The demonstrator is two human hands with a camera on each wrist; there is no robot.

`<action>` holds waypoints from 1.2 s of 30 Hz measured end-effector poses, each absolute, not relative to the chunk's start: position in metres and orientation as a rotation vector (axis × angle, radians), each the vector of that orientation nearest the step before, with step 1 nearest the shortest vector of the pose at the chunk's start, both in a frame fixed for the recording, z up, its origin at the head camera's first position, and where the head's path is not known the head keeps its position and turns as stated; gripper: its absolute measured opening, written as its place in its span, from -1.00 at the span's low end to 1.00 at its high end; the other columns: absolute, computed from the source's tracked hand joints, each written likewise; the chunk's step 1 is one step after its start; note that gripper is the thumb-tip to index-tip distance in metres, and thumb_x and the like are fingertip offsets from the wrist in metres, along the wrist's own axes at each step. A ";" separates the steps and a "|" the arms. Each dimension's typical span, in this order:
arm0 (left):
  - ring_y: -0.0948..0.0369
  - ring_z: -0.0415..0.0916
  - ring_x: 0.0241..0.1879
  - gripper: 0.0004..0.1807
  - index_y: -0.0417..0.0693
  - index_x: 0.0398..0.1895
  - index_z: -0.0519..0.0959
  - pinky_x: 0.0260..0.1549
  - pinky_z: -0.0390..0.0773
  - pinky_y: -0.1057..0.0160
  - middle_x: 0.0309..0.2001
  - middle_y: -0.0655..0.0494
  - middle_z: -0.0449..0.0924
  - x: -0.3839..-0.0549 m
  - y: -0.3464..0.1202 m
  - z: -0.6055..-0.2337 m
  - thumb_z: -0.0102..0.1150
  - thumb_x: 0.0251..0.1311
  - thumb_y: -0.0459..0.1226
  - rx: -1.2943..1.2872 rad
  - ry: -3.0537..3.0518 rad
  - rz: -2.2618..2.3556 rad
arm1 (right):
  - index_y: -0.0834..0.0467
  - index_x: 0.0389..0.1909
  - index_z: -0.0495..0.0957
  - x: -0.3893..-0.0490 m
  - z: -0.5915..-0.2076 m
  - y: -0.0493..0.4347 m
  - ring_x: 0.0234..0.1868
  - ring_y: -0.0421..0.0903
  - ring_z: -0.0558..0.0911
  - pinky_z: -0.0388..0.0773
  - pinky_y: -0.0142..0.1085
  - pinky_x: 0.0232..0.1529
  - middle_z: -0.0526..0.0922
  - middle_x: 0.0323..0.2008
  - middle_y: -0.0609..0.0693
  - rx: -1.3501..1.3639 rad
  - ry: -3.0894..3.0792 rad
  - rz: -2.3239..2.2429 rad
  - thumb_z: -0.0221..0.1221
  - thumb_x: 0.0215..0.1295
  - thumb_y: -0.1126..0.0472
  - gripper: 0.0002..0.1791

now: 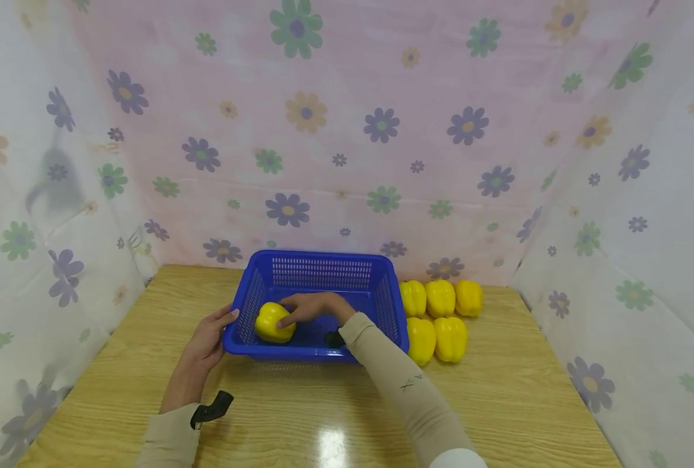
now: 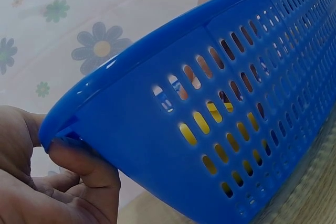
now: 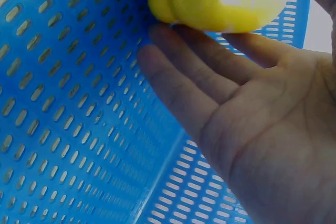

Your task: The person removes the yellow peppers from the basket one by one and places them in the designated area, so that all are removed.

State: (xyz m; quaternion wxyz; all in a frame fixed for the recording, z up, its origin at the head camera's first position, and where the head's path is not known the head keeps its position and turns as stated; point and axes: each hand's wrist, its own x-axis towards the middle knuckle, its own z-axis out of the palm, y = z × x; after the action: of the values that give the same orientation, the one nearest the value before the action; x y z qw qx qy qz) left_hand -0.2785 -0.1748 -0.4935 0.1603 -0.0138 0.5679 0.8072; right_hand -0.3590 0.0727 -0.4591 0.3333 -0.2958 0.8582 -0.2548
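A blue plastic basket (image 1: pixel 308 353) with slotted walls stands on the table. My left hand (image 1: pixel 205 339) grips its left rim, thumb on the top edge and fingers bent under the lip, as the left wrist view shows of the basket wall (image 2: pixel 142 135). Inside, at the left end, my right hand (image 1: pixel 311 307) holds a yellow bell pepper (image 1: pixel 269 323) between thumb and fingers. Seen from the right wrist, long fingers (image 3: pixel 184 77) lie along the underside of the pepper (image 3: pixel 226 1), close to the slotted wall.
Several more yellow bell peppers (image 1: pixel 441 299) sit in two rows right beside the basket's right wall. The wooden table (image 1: pixel 534 390) meets flower-print cloth (image 1: pixel 347 130) at the back and both sides. Black wrist devices (image 1: pixel 213 409) are strapped near my cuffs.
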 end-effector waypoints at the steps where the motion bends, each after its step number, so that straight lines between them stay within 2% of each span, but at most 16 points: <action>1: 0.44 0.60 -0.07 -0.25 -0.29 0.63 -0.20 0.04 0.63 0.36 -0.09 0.39 0.61 -0.278 -0.175 -0.493 -0.12 0.60 -0.20 -0.039 1.619 2.308 | 0.18 0.56 0.17 -0.359 -0.460 0.072 0.46 0.12 0.35 0.32 -0.06 0.47 0.32 0.48 0.15 -0.770 2.245 -0.670 0.18 0.44 -0.09 -0.20; 4: 0.44 0.60 -0.08 -0.25 -0.31 0.62 -0.21 0.03 0.63 0.36 -0.09 0.38 0.61 -0.279 -0.174 -0.494 -0.13 0.60 -0.21 -0.035 1.611 2.313 | 0.17 0.56 0.17 -0.359 -0.460 0.071 0.46 0.13 0.35 0.36 -0.08 0.44 0.31 0.49 0.15 -0.757 2.243 -0.699 0.18 0.46 -0.06 -0.21; 10: 0.44 0.60 -0.09 -0.28 -0.31 0.62 -0.18 0.01 0.64 0.37 -0.11 0.38 0.61 -0.279 -0.173 -0.493 -0.14 0.60 -0.22 -0.053 1.612 2.324 | 0.03 0.60 0.13 -0.358 -0.462 0.070 0.45 0.11 0.38 0.50 -0.03 0.32 0.22 0.54 0.09 -0.685 2.210 -0.764 0.20 0.46 -0.04 -0.21; 16: 0.44 0.59 -0.07 -0.27 -0.30 0.62 -0.18 0.02 0.64 0.37 -0.09 0.38 0.59 -0.279 -0.173 -0.495 -0.14 0.61 -0.20 -0.053 1.636 2.312 | 0.01 0.58 0.18 -0.357 -0.462 0.070 0.44 0.13 0.39 0.47 0.02 0.34 0.27 0.52 0.10 -0.676 2.185 -0.772 0.24 0.43 -0.02 -0.22; 23: 0.45 0.59 -0.10 -0.28 -0.33 0.61 -0.16 -0.02 0.64 0.41 -0.11 0.38 0.60 -0.280 -0.171 -0.495 -0.15 0.60 -0.23 -0.064 1.621 2.336 | 0.02 0.52 0.29 -0.355 -0.463 0.067 0.41 0.14 0.42 0.55 0.02 0.26 0.32 0.47 0.13 -0.709 2.155 -0.804 0.25 0.42 0.05 -0.31; 29: 0.43 0.58 -0.05 -0.28 -0.31 0.62 -0.15 0.01 0.63 0.39 -0.07 0.37 0.59 -0.280 -0.172 -0.495 -0.15 0.61 -0.20 -0.067 1.634 2.328 | -0.02 0.57 0.20 -0.352 -0.461 0.062 0.45 0.11 0.37 0.47 -0.08 0.34 0.22 0.53 0.05 -0.786 2.157 -0.738 0.27 0.40 0.06 -0.22; 32: 0.43 0.57 -0.03 -0.27 -0.31 0.62 -0.14 0.04 0.62 0.38 -0.03 0.34 0.57 -0.280 -0.171 -0.495 -0.13 0.60 -0.19 -0.078 1.649 2.321 | -0.01 0.58 0.18 -0.352 -0.461 0.061 0.43 0.04 0.40 0.46 -0.15 0.36 0.29 0.51 0.05 -0.771 2.163 -0.711 0.28 0.39 0.02 -0.20; 36: 0.43 0.56 -0.01 -0.25 -0.30 0.62 -0.15 0.09 0.60 0.37 0.03 0.30 0.54 -0.280 -0.170 -0.495 -0.09 0.59 -0.18 -0.085 1.667 2.298 | 0.03 0.57 0.20 -0.353 -0.464 0.062 0.38 0.02 0.45 0.47 -0.10 0.35 0.41 0.42 0.10 -0.716 2.139 -0.742 0.28 0.37 0.00 -0.19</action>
State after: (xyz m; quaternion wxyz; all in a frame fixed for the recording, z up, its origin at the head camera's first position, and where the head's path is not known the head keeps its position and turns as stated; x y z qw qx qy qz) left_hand -0.2798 -0.1703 -0.4953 0.1500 -0.0294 0.5802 0.8000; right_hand -0.3531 0.0618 -0.4639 0.3742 -0.2795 0.8353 -0.2900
